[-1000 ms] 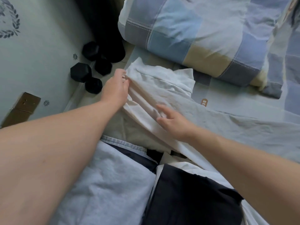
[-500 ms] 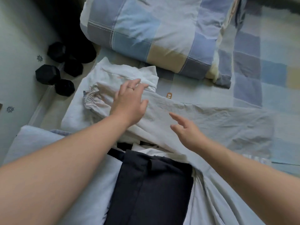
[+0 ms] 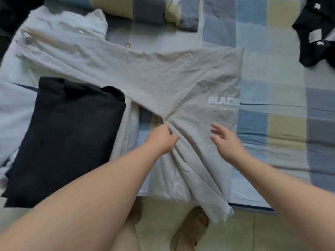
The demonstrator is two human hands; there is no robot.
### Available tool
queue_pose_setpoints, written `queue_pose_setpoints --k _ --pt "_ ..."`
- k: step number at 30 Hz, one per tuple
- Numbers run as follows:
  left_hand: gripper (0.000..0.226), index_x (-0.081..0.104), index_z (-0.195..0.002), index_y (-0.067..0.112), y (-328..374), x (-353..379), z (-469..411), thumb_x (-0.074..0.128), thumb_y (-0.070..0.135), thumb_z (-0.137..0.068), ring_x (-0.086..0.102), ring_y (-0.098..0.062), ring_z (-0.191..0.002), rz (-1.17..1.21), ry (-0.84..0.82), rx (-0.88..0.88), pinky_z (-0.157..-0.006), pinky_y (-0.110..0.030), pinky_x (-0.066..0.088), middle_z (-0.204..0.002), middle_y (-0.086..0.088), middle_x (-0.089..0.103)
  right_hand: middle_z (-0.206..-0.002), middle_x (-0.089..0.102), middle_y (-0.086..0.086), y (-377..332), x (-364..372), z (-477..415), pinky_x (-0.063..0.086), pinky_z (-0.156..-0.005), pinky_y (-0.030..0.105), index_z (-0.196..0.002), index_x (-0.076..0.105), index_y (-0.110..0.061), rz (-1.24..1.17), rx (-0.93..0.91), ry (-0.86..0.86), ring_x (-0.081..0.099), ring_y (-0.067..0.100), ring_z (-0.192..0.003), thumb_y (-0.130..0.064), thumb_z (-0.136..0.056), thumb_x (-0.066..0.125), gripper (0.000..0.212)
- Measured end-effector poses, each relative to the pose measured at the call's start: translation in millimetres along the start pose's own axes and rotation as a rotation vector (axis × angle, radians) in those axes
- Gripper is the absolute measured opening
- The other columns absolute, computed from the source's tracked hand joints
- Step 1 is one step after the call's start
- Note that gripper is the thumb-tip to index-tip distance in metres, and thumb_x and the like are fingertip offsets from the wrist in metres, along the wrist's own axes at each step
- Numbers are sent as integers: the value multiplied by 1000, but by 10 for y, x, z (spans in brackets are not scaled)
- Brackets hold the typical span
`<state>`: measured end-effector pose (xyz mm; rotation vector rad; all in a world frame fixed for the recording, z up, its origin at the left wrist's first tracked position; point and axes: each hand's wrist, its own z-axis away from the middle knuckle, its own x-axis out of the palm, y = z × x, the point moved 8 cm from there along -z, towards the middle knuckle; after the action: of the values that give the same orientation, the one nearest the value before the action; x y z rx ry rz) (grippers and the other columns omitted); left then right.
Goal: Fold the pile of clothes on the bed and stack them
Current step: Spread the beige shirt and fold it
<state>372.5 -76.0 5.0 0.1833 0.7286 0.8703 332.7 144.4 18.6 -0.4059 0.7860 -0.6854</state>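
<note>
the left hand (image 3: 163, 139) has its fingers curled and pinches a gathered fold of the grey trousers (image 3: 181, 87), right at the spot where the two legs meet. the right hand (image 3: 226, 140) is spread just beside it over the same cloth, fingers loose and apart, gripping nothing; whether the fingertips touch the fabric cannot be told.

the grey trousers lie flat across the middle of the bed (image 3: 282, 127). white lettering reading "black" sits near their right edge. one leg runs away to the far left, ending in a gathered cuff. the other leg comes toward the person, between the two forearms, and hangs over the near edge of the bed, its hem above the floor (image 3: 262, 232).

under the far-left leg lies a white garment (image 3: 90, 22), its corner poking out beyond the trouser cloth. left of the left forearm a folded black garment (image 3: 68, 138) lies on top of pale blue-white clothes (image 3: 14, 105), which show round its edges. its right side is just beside the trousers.

at the far right corner, well apart from the rest, lies a crumpled black garment with white marks (image 3: 317, 33). a rolled checked quilt (image 3: 148, 9) lies along the far edge of the bed. two bare feet (image 3: 192, 225) stand on the floor below the hanging leg.
</note>
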Motion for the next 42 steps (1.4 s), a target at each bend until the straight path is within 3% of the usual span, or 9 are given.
queue_pose_setpoints --k 6,12,17,20,26,30,36,39,42 --pt "114 52 -128 4 -634 1558 404 71 76 -41 64 -40 -115 490 -84 -362 -94 -52 53 -124 -26 65 -147 50 9 1297 400 555 38 -108 34 -152 39 -20 195 115 -117 51 25 -132 -23 -93 65 64" --pt "42 62 -121 10 -585 1753 342 64 30 -84 63 -34 -111 342 120 -358 -94 -38 53 -121 -11 67 -99 68 -6 1682 743 799 50 -80 33 -103 61 -32 230 51 -258 64 19 -92 -28 -87 67 18" --pt "27 59 -117 6 -1060 1500 531 54 18 -93 59 -38 -115 422 348 -430 -93 -37 47 -120 -15 65 -97 70 -10 1564 1161 1182 50 -74 20 -120 66 -22 71 62 -569 64 -3 -69 -19 -93 65 27" --pt "29 49 -100 13 -1313 1439 704 59 40 -97 60 -30 -95 597 339 -425 -72 -34 44 -93 -5 60 -108 69 -10 1446 1279 1191 49 -90 23 -122 65 -28 149 2 -521 64 4 -95 -25 -94 63 28" --pt "85 58 -116 14 -1298 1694 664 86 60 -49 66 -22 -99 424 66 -291 -92 -39 54 -111 -3 69 -120 64 -6 1318 1287 1092 46 -104 32 -127 60 -29 81 -25 -277 60 10 -112 -20 -90 60 38" --pt "35 63 -119 7 -1274 1655 669 69 18 -86 62 -34 -113 299 105 -310 -92 -33 48 -120 -13 67 -135 52 -3 1256 1286 1055 37 -110 28 -138 53 -27 118 -66 -245 50 9 -123 -18 -90 58 49" --pt "5 50 -100 12 -1626 1445 817 46 15 -97 59 -33 -99 567 376 -417 -71 -32 38 -100 -8 61 -165 20 -9 1316 1343 1039 17 -116 21 -154 33 -30 266 -69 -356 19 6 -150 -15 -92 59 69" --pt "46 46 -112 13 -1423 1511 756 71 42 -88 59 -27 -98 552 224 -285 -77 -35 45 -101 -1 60 -165 19 -10 1324 1357 996 16 -115 20 -154 34 -31 232 -53 -354 19 6 -150 -15 -92 58 69" --pt "45 49 -122 6 -1437 1545 684 71 20 -86 59 -33 -113 290 203 -316 -94 -39 49 -122 -13 61 -165 17 -11 1337 1370 990 19 -115 22 -154 34 -33 239 -46 -368 21 7 -150 -15 -92 58 69"
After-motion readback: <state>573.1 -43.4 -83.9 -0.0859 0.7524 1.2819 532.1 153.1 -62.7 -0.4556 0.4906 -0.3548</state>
